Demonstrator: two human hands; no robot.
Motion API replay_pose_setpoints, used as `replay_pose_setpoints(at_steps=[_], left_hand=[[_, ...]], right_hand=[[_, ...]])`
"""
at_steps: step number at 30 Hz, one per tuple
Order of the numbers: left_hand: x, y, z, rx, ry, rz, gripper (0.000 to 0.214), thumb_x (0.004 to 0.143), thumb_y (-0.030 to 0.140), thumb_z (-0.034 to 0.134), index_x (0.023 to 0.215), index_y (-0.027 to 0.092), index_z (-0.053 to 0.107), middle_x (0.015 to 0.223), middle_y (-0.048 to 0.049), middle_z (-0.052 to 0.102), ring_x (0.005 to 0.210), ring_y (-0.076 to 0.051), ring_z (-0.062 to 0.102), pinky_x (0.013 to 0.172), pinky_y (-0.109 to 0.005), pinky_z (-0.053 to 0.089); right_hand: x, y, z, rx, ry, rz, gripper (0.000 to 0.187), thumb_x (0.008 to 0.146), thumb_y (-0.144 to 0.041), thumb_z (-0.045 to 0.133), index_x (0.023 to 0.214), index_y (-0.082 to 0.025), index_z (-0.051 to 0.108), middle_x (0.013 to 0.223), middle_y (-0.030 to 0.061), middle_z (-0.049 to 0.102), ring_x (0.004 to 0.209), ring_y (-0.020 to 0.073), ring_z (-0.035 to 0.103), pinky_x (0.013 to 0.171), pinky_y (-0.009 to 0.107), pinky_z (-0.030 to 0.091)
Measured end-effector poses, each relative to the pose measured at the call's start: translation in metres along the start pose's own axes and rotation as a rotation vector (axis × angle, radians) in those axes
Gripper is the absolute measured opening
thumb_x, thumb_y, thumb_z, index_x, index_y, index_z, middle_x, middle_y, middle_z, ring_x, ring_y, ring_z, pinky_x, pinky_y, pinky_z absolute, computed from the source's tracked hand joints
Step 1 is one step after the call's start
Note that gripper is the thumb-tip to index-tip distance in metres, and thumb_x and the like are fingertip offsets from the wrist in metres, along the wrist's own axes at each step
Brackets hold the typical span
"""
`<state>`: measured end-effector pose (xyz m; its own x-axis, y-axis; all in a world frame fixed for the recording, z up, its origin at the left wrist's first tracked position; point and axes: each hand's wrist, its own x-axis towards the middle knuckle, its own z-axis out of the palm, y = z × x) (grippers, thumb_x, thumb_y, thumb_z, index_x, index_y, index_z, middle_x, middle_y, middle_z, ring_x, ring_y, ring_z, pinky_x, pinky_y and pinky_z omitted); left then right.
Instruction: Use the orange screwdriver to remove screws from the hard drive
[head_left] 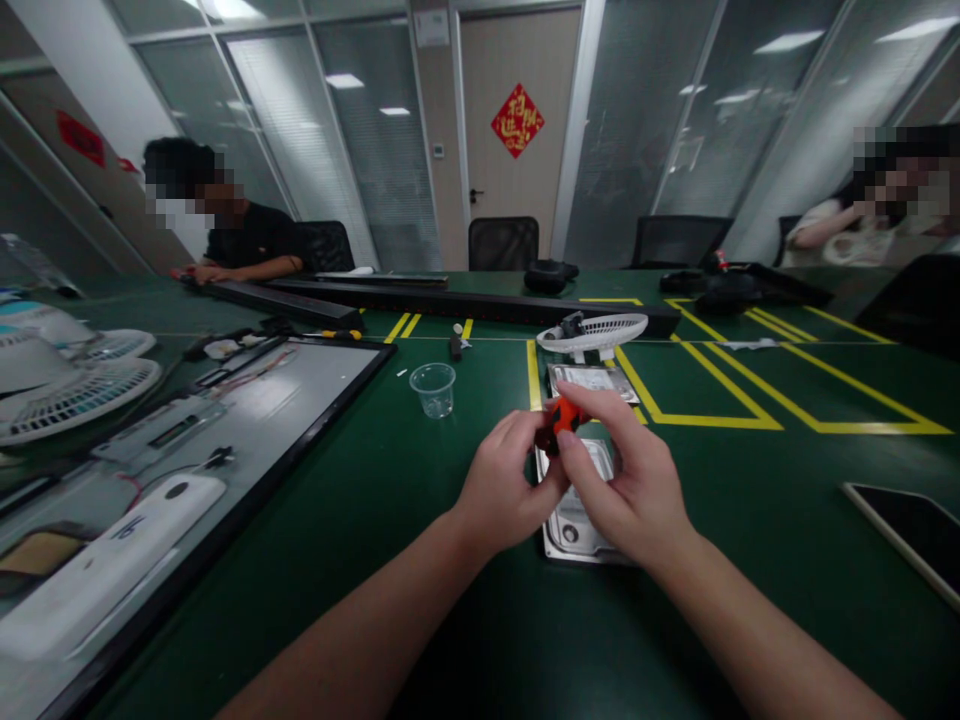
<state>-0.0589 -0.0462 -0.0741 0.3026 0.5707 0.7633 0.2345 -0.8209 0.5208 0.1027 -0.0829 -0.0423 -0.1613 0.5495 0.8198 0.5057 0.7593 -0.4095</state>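
Observation:
Both my hands meet over the middle of the green table (420,500). My left hand (504,485) and my right hand (622,480) pinch a small orange and black tool (561,418) between their fingertips. Directly beneath them lies a silver hard drive casing (571,525), partly hidden by my fingers. Just beyond it rests a second flat drive part with a label (592,380). A white fan grille (596,330) sits behind that.
A clear plastic cup (434,388) stands left of my hands. A black-framed panel (225,420) with white parts and fan pieces fills the left. A tablet (911,535) lies at right. Long black bars (450,300) cross the table. Two people sit at the far side.

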Motion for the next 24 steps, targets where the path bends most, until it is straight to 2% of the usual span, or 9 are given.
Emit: replay_pose_setpoints(at_steps=[2,5,11,14,15,19,24], left_hand=[[-0.0014,-0.0012,0.0011,-0.010,0.033,-0.029,0.025,0.088,0.016,0.070,0.109,0.021,0.058,0.096,-0.0034,0.066,0.083,-0.018,0.061,0.074,-0.031,0.051],[-0.0021,-0.0020,0.0014,-0.016,0.038,-0.041,0.023,0.086,0.013,0.071,0.103,0.021,0.057,0.096,-0.0023,0.066,0.084,-0.017,0.063,0.075,-0.030,0.051],[0.0007,0.0003,-0.0019,-0.010,-0.022,-0.007,0.006,0.097,0.019,0.063,0.099,0.021,0.057,0.090,-0.0031,0.064,0.083,-0.019,0.061,0.074,-0.032,0.050],[0.0008,0.0007,-0.0021,0.013,-0.036,0.006,0.004,0.100,0.020,0.059,0.097,0.021,0.056,0.089,-0.0035,0.063,0.083,-0.019,0.060,0.075,-0.032,0.049],[0.0004,0.0006,-0.0018,0.009,-0.031,0.007,0.004,0.099,0.019,0.060,0.100,0.021,0.057,0.091,-0.0035,0.064,0.084,-0.019,0.061,0.075,-0.032,0.049],[-0.0019,-0.0005,-0.0004,-0.005,0.033,-0.020,0.027,0.089,0.017,0.070,0.113,0.021,0.058,0.098,-0.0029,0.066,0.084,-0.018,0.062,0.076,-0.030,0.051],[-0.0004,-0.0007,-0.0015,0.004,-0.014,-0.005,0.017,0.091,0.014,0.066,0.105,0.021,0.059,0.097,-0.0042,0.067,0.089,-0.020,0.063,0.079,-0.033,0.050]], right_hand=[[0.0004,0.0010,0.0009,-0.033,0.025,0.002,0.046,0.098,-0.015,0.067,0.142,-0.026,0.061,0.117,0.0058,0.072,0.106,0.0223,0.068,0.093,0.041,0.055],[0.0011,0.0019,0.0016,-0.071,0.049,0.000,0.043,0.096,-0.017,0.073,0.138,-0.026,0.063,0.116,0.0060,0.071,0.105,0.0229,0.067,0.093,0.041,0.055],[-0.0001,-0.0005,-0.0004,0.009,-0.009,0.010,0.048,0.101,-0.016,0.062,0.148,-0.027,0.058,0.129,0.0076,0.071,0.117,0.0242,0.067,0.102,0.044,0.054],[-0.0004,-0.0001,0.0000,0.022,-0.017,0.027,0.050,0.103,-0.015,0.059,0.151,-0.027,0.056,0.133,0.0081,0.071,0.121,0.0242,0.068,0.103,0.043,0.054],[-0.0003,0.0004,0.0003,0.014,-0.012,0.030,0.049,0.102,-0.015,0.059,0.150,-0.027,0.056,0.131,0.0081,0.071,0.119,0.0240,0.068,0.101,0.043,0.055],[0.0005,0.0023,0.0009,-0.042,0.028,0.022,0.045,0.099,-0.018,0.068,0.142,-0.026,0.061,0.117,0.0065,0.071,0.105,0.0232,0.068,0.093,0.042,0.057],[0.0006,0.0018,-0.0002,-0.078,0.051,0.017,0.044,0.097,-0.021,0.073,0.138,-0.027,0.062,0.117,0.0073,0.071,0.104,0.0253,0.068,0.092,0.045,0.058]])
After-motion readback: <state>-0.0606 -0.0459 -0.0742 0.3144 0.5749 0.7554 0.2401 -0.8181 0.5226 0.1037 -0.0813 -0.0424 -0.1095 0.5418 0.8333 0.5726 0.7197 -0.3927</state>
